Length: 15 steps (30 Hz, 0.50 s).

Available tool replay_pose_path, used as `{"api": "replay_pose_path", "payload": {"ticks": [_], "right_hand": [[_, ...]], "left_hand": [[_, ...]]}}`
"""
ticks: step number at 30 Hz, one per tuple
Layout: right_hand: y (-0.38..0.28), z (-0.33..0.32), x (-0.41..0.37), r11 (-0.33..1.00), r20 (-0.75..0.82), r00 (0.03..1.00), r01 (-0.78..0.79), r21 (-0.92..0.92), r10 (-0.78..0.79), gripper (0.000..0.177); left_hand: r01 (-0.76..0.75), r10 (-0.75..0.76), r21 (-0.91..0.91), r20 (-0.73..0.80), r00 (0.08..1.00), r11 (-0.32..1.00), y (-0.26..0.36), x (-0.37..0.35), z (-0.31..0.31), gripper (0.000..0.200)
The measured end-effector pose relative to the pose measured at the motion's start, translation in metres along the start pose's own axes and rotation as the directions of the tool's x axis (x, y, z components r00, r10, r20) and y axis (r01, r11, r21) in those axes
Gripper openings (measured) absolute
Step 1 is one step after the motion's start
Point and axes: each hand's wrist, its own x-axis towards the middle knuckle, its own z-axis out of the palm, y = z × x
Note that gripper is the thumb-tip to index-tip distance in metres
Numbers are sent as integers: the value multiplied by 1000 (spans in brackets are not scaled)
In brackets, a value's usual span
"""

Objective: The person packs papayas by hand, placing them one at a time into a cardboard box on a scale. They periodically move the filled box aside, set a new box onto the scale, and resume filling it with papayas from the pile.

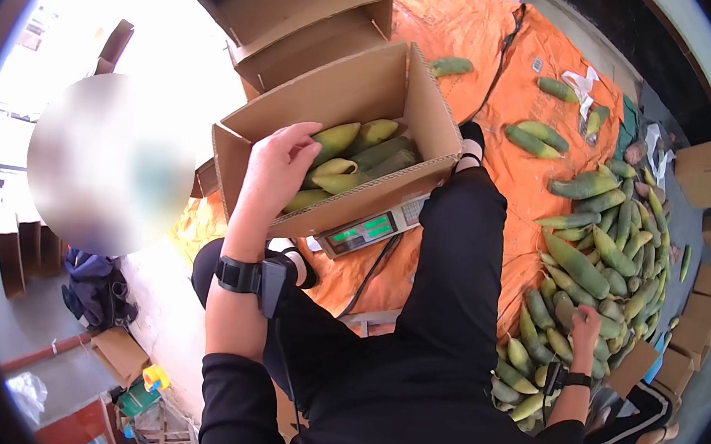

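Note:
A cardboard box [331, 85] with raised flaps stands in front of me, holding several long green radishes [335, 141]. My left hand [285, 157] reaches over the box's left wall, fingers apart and slightly bent beside the radishes, gripping none of them. Beneath the box, a digital scale [363, 234] shows lit green figures. Off to my right lies a large heap of green radishes [576, 262]. My right hand [586, 325] is down on this heap with its fingers curled, next to a duller radish [564, 311]. Whatever those fingers hold is hidden.
Nested cardboard boxes [297, 14] stand beyond the scale. An orange tarp [458, 19] covers the floor, with a black cable [502, 61] across it. Loose radishes [537, 139] lie on the tarp. Another person's striped trouser leg [638, 420] shows at lower right, near more boxes [698, 172].

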Motion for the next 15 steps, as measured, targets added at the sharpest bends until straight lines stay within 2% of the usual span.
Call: {"api": "replay_pose_path", "payload": {"ticks": [2,4,6,8,10,12,14,15], "right_hand": [[-120,-13,-11,973,55,997,-58,224,47,30],[-188,-21,-9,911,7,982,170,377,-186,31],[-252,-27,-6,788,-33,944,293,541,-329,31],[-318,-30,-15,656,-76,863,434,617,-500,31],[-376,-25,-25,491,-74,758,489,721,-648,31],[-424,-13,-40,406,21,702,387,828,-712,31],[-458,11,-52,350,99,606,312,883,-789,30],[-472,26,-57,355,145,553,294,887,-820,30]], "left_hand": [[-9,9,1,13,1000,1000,4,-2,-2,27],[-21,21,17,14,1000,1000,7,-3,-5,29],[-41,40,29,22,999,999,11,-4,-8,31],[-61,59,41,38,998,997,18,-5,-11,38],[-85,85,16,19,996,996,22,-7,-12,44],[-118,118,-10,3,993,993,29,-7,-13,51],[-203,203,14,-46,978,979,35,-8,-13,69],[-214,215,13,-41,976,977,38,-8,-13,69]]}}
